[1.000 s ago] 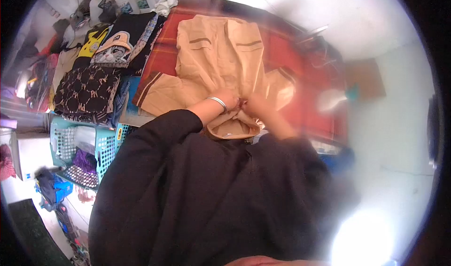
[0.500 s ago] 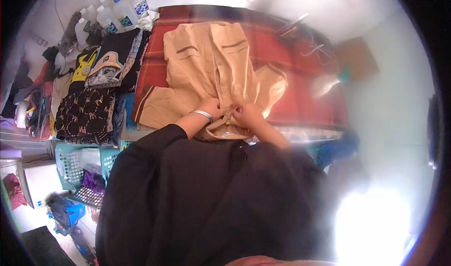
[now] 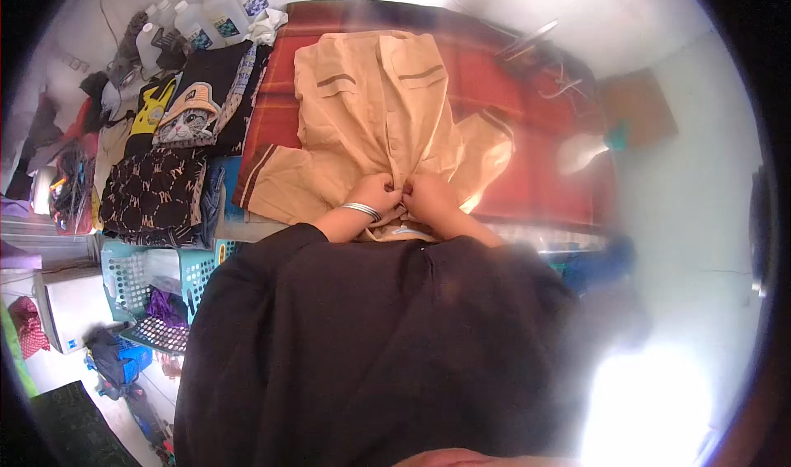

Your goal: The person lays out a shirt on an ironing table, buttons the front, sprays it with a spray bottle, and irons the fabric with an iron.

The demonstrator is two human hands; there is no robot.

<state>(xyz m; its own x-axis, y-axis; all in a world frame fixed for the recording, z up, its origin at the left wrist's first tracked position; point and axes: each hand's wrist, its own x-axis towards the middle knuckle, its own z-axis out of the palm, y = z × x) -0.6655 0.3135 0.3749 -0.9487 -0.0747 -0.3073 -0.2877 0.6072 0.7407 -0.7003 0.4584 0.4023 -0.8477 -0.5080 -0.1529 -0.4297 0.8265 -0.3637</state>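
Right hand [image 3: 430, 197] has slid in closer to the left hand [image 3: 372, 192] compared with half a second ago. From where I'm standing: big red cloth [image 3: 540, 174], tan shirt [image 3: 354, 125] lying front-up on it, fingers pinched closed on fabric at its near end. I'd keep both edges level, pinch light, no bunching.

Looks like matt, creased cloth on the tan shirt [image 3: 334, 108] — cloth, too, on the red cover [image 3: 544, 183]. Gleams like smooth metal at the bracelet [image 3: 363, 210] — resembles hard plastic on the teal basket [image 3: 196, 271].
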